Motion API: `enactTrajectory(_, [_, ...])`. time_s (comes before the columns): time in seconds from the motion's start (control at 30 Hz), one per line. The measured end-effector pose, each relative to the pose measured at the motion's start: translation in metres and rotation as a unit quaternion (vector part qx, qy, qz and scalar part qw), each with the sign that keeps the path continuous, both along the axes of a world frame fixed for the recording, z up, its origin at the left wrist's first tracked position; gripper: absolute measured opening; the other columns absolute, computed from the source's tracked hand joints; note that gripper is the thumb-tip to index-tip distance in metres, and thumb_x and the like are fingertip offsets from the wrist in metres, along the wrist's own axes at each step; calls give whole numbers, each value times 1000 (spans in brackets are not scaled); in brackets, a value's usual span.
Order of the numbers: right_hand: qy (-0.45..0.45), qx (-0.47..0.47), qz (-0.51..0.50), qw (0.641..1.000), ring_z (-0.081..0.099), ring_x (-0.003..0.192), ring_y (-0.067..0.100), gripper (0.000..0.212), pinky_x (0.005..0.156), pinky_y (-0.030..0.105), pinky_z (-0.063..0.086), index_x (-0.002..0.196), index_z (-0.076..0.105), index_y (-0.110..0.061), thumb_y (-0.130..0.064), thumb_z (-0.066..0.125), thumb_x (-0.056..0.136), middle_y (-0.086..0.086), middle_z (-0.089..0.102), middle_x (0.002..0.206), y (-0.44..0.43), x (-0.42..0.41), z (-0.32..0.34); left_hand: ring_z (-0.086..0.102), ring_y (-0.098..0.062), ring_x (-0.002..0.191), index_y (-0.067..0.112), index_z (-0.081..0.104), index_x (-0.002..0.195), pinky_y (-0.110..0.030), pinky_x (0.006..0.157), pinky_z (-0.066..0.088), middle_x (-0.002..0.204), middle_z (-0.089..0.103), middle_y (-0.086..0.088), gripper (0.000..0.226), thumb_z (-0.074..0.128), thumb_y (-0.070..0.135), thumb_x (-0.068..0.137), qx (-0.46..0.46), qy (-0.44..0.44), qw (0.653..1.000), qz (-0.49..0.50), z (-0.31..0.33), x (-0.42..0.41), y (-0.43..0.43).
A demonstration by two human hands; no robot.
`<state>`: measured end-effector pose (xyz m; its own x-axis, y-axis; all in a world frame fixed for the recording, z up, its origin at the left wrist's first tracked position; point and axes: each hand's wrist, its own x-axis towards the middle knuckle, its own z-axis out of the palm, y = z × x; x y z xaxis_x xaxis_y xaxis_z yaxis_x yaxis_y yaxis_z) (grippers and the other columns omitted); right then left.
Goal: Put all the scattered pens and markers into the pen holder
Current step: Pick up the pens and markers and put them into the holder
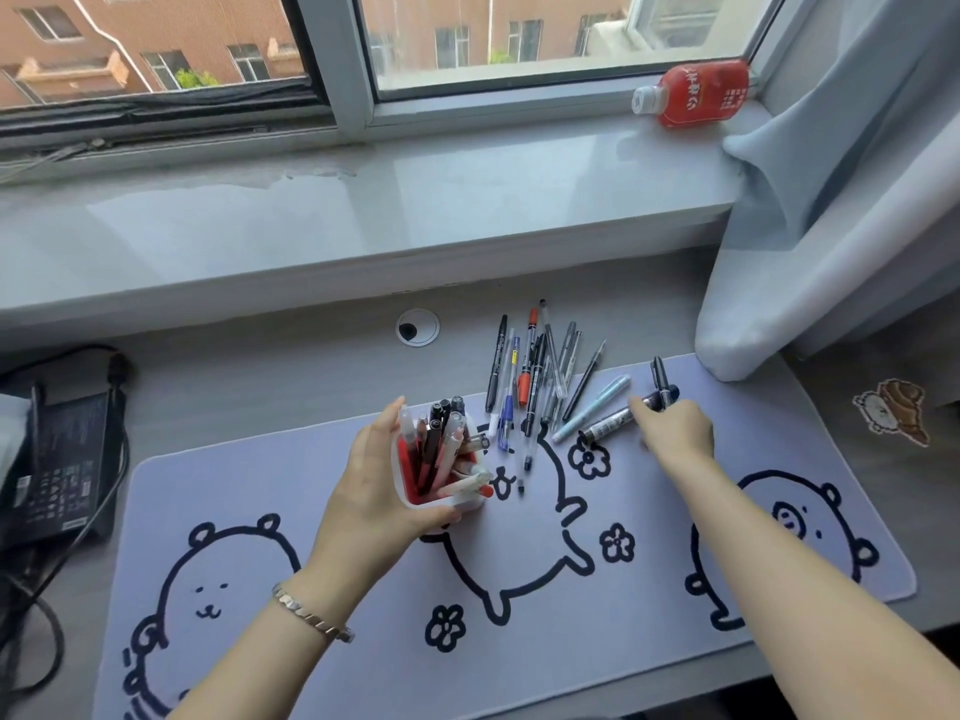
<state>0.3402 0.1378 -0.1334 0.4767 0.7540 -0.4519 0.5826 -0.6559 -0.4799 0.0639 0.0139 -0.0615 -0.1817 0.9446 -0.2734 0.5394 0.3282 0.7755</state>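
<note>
Head view: my left hand (pixel 374 491) clasps the half-full, tilted pen holder (pixel 441 504) on the mat (pixel 260 511). Loose pens (pixel 530 376) fan beside it. Right hand (pixel 675 428) touches a dark marker (pixel 608 422), grasp unclear. Holder could tip, spilling pens.

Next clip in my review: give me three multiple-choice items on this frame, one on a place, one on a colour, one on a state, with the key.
1. Where does the red bottle lie?
A. on the desk mat
B. on the windowsill
C. inside the pen holder

2. What colour is the pen holder inside?
A. red
B. green
C. yellow

3. What is the left hand doing?
A. resting flat on the mat
B. lifting a cable
C. gripping the pen holder

Key: 1 B, it lies on its side on the sill by the curtain; 2 A, red shows between the pens; 3 C, its fingers wrap the holder while the right hand reaches the loose pens.
</note>
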Motion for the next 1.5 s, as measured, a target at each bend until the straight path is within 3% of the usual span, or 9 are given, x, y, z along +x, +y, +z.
enactTrajectory(0.27, [-6,57,60,997,35,53,23,34,46,27,24,49,38,-12,-15,58,77,4,38,49,-1,-15,25,44,-2,105,36,32,128,-17,82,37,118,37,16,91,86,31,55,19,5,1000,-13,-3,-1,1])
enactTrajectory(0.37, [-21,36,71,997,48,71,30,21,54,30,33,81,50,-3,-23,56,83,12,54,74,4,-31,23,45,-2,104,38,34,124,-16,80,39,118,38,17,87,86,35,55,24,-1,1000,-11,-3,-1,-1])
enactTrajectory(0.43, [-14,14,42,999,55,82,35,43,62,33,37,115,38,3,-28,53,88,21,58,100,9,-42,17,46,-2,106,38,35,124,-20,83,40,119,39,16,87,86,38,54,26,-1,1000,-8,-4,-1,-2])
enactTrajectory(0.53, [-9,6,19,1000,58,100,42,51,66,35,40,125,26,4,-26,51,92,27,55,120,14,-53,11,46,-3,105,38,36,123,-21,82,40,119,40,16,85,86,38,54,26,-3,1000,-6,-4,0,-1])
enactTrajectory(0.8, [118,42,-20,992,46,66,25,38,59,29,35,119,40,-11,-14,53,84,5,48,76,4,-40,26,45,-1,104,37,35,124,-22,82,39,117,39,18,87,85,41,53,30,13,999,-14,-8,-3,-1])
enactTrajectory(0.9, [224,184,73,954,47,62,7,60,59,24,39,139,22,-25,-8,50,89,-8,46,77,-13,-56,69,45,-1,105,37,35,126,-24,81,42,119,40,18,90,85,45,52,31,21,999,-15,-11,-4,0])
enactTrajectory(1.07, [332,390,268,816,48,51,0,51,48,11,41,115,36,-39,-2,56,86,-11,53,74,-50,-110,125,46,3,101,38,41,117,-24,77,45,114,40,22,82,83,51,48,22,37,999,-22,-12,-6,3])
enactTrajectory(1.3, [88,322,453,827,50,74,4,48,61,25,51,124,55,-23,-36,53,78,-2,60,102,-81,-138,82,45,0,105,42,41,117,-31,80,50,121,43,18,80,81,47,48,24,42,998,-32,-9,-6,4])
enactTrajectory(1.5, [77,194,586,783,50,71,12,32,67,31,45,118,60,-37,-39,56,86,-5,48,103,-68,-128,104,48,-1,102,38,43,111,-30,80,50,115,41,19,74,82,46,49,13,41,999,-29,-9,-6,6])
